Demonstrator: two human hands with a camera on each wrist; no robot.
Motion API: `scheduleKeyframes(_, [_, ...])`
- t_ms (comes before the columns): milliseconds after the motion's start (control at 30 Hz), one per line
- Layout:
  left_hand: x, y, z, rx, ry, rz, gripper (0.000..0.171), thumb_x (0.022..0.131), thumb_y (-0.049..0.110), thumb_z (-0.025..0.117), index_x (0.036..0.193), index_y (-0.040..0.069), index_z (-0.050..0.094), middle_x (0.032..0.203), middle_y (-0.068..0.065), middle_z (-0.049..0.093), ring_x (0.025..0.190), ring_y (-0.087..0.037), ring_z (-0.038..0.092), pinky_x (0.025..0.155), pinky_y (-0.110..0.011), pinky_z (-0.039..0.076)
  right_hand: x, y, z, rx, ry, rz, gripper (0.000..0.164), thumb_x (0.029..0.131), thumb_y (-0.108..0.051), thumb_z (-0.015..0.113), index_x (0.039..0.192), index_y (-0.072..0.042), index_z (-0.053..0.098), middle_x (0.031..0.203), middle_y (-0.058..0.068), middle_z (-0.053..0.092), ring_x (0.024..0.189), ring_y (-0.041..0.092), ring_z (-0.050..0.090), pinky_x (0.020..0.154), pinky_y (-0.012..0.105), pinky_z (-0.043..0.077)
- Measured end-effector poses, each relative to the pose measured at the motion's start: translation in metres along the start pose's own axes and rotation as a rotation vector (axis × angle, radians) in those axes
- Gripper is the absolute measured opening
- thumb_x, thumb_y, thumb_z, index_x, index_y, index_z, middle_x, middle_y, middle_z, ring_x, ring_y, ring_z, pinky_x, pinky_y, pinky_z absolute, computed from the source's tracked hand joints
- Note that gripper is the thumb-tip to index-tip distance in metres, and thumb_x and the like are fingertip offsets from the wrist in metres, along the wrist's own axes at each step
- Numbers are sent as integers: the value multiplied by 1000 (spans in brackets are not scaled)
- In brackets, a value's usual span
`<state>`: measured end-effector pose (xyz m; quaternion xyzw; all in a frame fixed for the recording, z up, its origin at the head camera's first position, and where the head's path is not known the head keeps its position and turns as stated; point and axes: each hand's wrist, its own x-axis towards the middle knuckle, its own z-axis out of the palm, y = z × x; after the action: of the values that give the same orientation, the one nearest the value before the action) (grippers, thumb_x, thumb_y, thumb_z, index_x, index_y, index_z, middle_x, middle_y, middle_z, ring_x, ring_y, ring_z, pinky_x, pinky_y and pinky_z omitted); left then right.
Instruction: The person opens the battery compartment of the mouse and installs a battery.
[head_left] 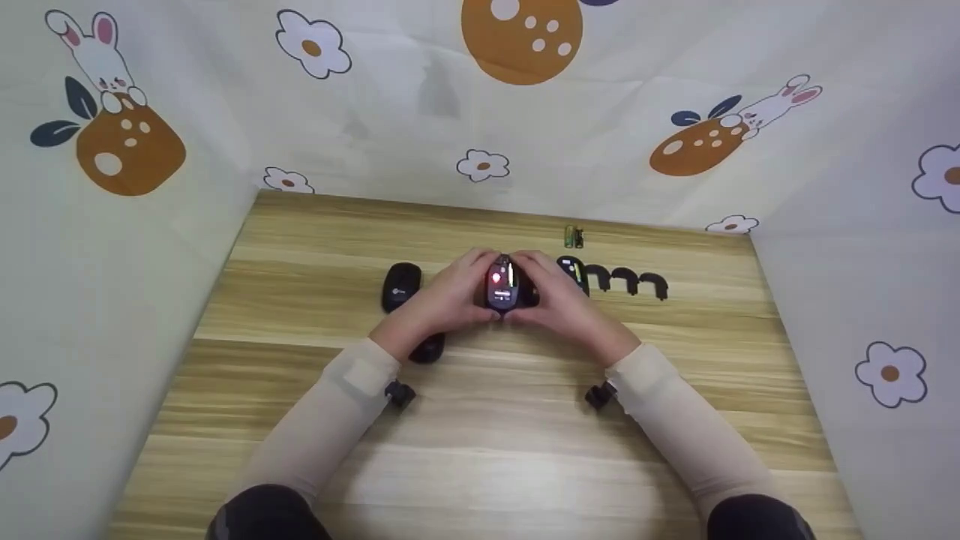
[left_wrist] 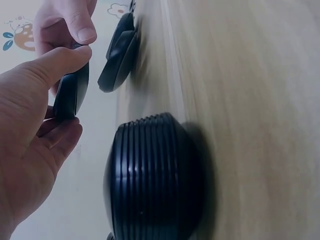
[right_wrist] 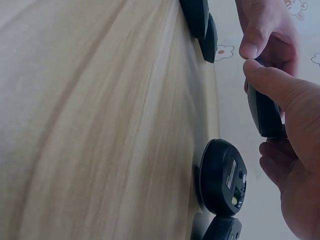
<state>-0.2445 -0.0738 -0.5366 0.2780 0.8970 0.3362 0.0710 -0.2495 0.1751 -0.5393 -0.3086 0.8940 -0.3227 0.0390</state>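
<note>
Pinching: left hand (head_left: 459, 294) and right hand (head_left: 556, 295), both on one upturned mouse (head_left: 502, 288), frame centre.
Batteries (head_left: 574, 237): upper right of centre.
Curved pieces (head_left: 627, 275): three, centre right.

Between the left hand (head_left: 448, 296) and the right hand (head_left: 559, 300), the held mouse (head_left: 502, 294) is cased in smooth plastic. By the left hand, the plastic of a ribbed mouse (left_wrist: 147, 177) is ridged and lit by a soft sheen. Right of the right hand, curved covers (head_left: 627, 273) are formed of plain plastic; beyond it, a metallic glint is shown by batteries (head_left: 570, 237). Under the hands, the table (head_left: 510, 427) is faced in smooth wood grain, softly glossy. Beyond them, a sheet (head_left: 397, 127) is creased like thin matt cloth; on their near side, matt cloth sleeves (head_left: 322, 424) are worn.
</note>
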Motion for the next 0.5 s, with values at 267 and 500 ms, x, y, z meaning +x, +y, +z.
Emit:
scheduleKeyframes(267, [9, -7, 2, 11, -3, -28, 101, 85, 21, 98, 168, 7, 41, 166, -14, 46, 151, -35, 50, 128, -49, 39, 8, 6, 4, -14, -4, 42, 101, 83, -33, 99, 166, -10, 47, 163, 8, 52, 152, 30, 48, 129, 50, 37])
scheduleKeyframes(500, [14, -13, 4, 7, -22, -30, 100, 85, 20, 97, 168, 7, 42, 166, -14, 46, 150, -35, 51, 128, -48, 40, 13, 12, 4, -38, -17, 41, 100, 82, -35, 100, 165, -9, 49, 161, 9, 54, 150, 29, 48, 129, 48, 36])
